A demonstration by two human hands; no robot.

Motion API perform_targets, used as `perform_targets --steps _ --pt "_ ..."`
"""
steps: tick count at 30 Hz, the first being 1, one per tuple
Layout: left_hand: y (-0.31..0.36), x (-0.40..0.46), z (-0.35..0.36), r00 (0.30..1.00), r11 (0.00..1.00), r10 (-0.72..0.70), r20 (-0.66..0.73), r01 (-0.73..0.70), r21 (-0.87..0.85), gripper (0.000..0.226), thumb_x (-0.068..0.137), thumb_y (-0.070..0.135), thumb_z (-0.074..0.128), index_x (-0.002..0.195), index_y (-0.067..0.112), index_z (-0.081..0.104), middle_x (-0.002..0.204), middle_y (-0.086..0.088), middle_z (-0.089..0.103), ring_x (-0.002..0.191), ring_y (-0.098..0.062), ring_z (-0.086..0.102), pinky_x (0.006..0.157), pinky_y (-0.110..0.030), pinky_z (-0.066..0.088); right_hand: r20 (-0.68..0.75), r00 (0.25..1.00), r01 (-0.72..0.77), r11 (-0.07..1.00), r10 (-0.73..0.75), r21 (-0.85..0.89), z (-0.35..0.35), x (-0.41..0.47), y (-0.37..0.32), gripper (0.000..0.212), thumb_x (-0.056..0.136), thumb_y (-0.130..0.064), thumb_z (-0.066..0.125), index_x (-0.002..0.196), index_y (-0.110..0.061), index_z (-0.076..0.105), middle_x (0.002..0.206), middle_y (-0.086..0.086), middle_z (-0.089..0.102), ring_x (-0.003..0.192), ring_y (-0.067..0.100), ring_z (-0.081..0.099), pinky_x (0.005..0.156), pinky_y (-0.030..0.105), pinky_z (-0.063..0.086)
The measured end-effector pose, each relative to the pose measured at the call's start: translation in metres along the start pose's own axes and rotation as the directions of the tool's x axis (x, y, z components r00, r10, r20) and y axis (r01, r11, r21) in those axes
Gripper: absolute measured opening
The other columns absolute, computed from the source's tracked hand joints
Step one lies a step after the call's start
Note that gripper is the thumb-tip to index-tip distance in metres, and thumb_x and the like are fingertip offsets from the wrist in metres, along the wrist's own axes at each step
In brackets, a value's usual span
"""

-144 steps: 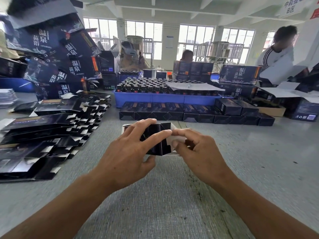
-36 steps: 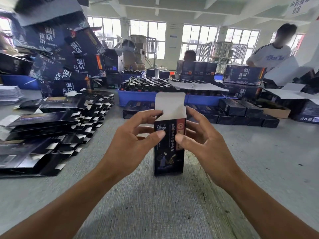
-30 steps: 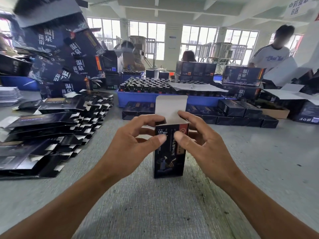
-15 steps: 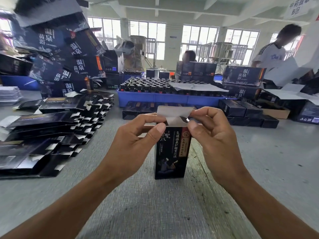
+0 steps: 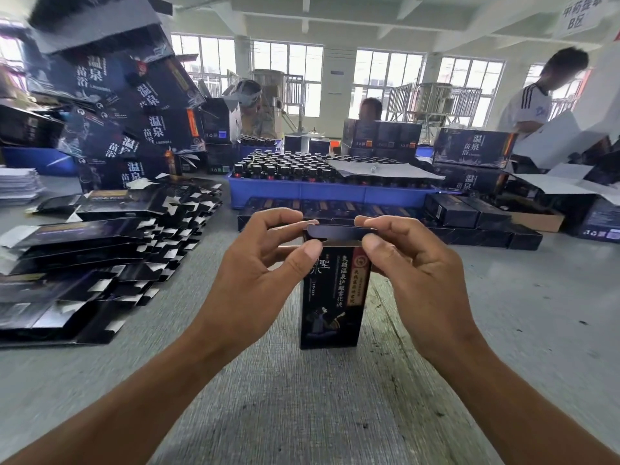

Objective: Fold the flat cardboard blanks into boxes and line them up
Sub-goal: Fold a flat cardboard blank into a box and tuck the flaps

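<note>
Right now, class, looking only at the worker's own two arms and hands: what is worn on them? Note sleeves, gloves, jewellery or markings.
Nothing is worn. The left hand and right hand are bare, without gloves, rings or tape. Both forearms are uncovered right to the frame's edge: no sleeve, cuff, watch or wristband shows. No markings are visible.

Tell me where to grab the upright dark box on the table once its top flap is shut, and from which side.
Grip the box by its two narrow side walls, around mid-height, coming in from above and in front. It stands upright and tall, so a low-to-middle pinch should keep it from tipping. Both hands, left hand and right hand, now pinch only the top flap.
</note>
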State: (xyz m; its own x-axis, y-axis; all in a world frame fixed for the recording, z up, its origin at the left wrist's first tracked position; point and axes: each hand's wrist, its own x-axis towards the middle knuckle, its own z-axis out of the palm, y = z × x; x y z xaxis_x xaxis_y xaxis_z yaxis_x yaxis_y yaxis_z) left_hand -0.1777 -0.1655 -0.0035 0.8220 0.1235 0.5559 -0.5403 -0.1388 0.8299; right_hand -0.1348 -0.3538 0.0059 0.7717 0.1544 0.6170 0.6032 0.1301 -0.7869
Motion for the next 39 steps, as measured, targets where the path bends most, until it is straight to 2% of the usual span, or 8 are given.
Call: perform_targets --steps 6,13,16,21,26,29,33,39 --pt "0.001 -0.005 0.003 0.996 0.985 0.087 0.009 -0.087 0.146 0.032 0.097 0.048 0.056 0.129 0.05 0.059 0.124 0.021 0.065 0.112 -0.006 0.065 0.083 -0.02 0.056 0.019 0.999 0.045 0.999 -0.044 -0.019 -0.001 -0.001 -0.001 0.017 0.096 -0.004 0.063 0.104 -0.017 0.072 0.105 -0.013 0.075 0.097 0.004 0.071 0.077 0.014 0.055" --pt "0.001 -0.007 0.006 0.973 0.921 0.23 -0.003 -0.217 0.322 0.027 0.097 0.028 0.057 0.119 0.027 0.071 0.117 0.014 0.067 0.111 -0.006 0.063 0.073 -0.012 0.053 0.024 0.998 0.066 0.976 -0.062 -0.207 -0.005 -0.002 0.01 0.012 0.095 -0.02 0.066 0.103 -0.026 0.074 0.111 -0.019 0.072 0.106 0.005 0.068 0.087 0.026 0.057" --pt "-0.001 -0.008 0.004 0.974 0.92 0.228 0.008 -0.218 0.326 0.026 0.095 0.027 0.06 0.119 0.025 0.071 0.115 0.013 0.068 0.107 -0.008 0.065 0.067 -0.011 0.052 0.029 0.993 0.117 0.953 -0.113 -0.281 -0.005 -0.002 0.013 0.012 0.095 -0.026 0.067 0.106 -0.025 0.073 0.11 -0.019 0.072 0.106 0.003 0.067 0.084 0.017 0.055" --pt "-0.013 -0.01 0.002 0.992 0.931 0.096 0.083 -0.119 0.346 0.046 0.089 0.04 0.064 0.133 0.046 0.052 0.116 0.019 0.066 0.105 -0.004 0.067 0.069 -0.019 0.059 0.095 0.995 0.064 0.939 -0.034 -0.337 -0.003 -0.005 0.021 0.032 0.097 -0.03 0.065 0.127 -0.039 0.058 0.106 -0.034 0.066 0.1 -0.011 0.064 0.069 0.005 0.051" --pt "-0.021 -0.001 -0.005 0.999 0.918 0.015 -0.032 -0.002 0.396 0.058 0.088 0.035 0.07 0.129 0.063 0.041 0.108 0.02 0.067 0.09 -0.004 0.07 0.064 -0.017 0.057 0.18 0.975 0.004 0.802 0.13 -0.598 0.007 -0.011 0.034 0.086 0.091 -0.04 0.07 0.148 -0.055 0.008 0.145 -0.017 0.046 0.114 0.001 0.056 0.098 0.03 0.05" --pt "-0.028 0.006 -0.013 0.974 0.946 -0.114 -0.194 0.166 0.277 0.055 0.088 0.025 0.074 0.124 0.055 0.046 0.104 0.003 0.072 0.085 -0.017 0.073 0.069 -0.037 0.062 0.259 0.955 0.081 0.714 0.144 -0.695 0.011 -0.015 0.039 0.077 0.085 -0.054 0.07 0.143 -0.046 0.021 0.146 -0.011 0.044 0.114 0.005 0.051 0.095 0.027 0.048" --pt "-0.03 0.007 -0.011 0.928 0.961 -0.271 -0.257 0.276 -0.018 0.046 0.088 0.013 0.073 0.102 0.054 0.056 0.085 -0.007 0.077 0.072 -0.025 0.076 0.052 -0.029 0.059 0.33 0.93 0.158 0.633 0.164 -0.758 0.019 -0.023 0.042 0.068 0.083 -0.061 0.064 0.137 -0.035 0.033 0.139 -0.003 0.047 0.115 0.015 0.052 0.096 0.033 0.05" --pt "-0.029 -0.001 -0.005 0.962 0.952 -0.229 -0.152 0.253 0.171 0.052 0.081 0.054 0.067 0.116 0.079 0.038 0.095 0.005 0.078 0.084 -0.017 0.076 0.074 -0.042 0.058 0.205 0.971 0.083 0.627 0.124 -0.774 0.009 -0.012 0.042 0.059 0.085 -0.052 0.058 0.136 -0.037 0.032 0.136 -0.002 0.05 0.113 0.019 0.055 0.093 0.037 0.052"
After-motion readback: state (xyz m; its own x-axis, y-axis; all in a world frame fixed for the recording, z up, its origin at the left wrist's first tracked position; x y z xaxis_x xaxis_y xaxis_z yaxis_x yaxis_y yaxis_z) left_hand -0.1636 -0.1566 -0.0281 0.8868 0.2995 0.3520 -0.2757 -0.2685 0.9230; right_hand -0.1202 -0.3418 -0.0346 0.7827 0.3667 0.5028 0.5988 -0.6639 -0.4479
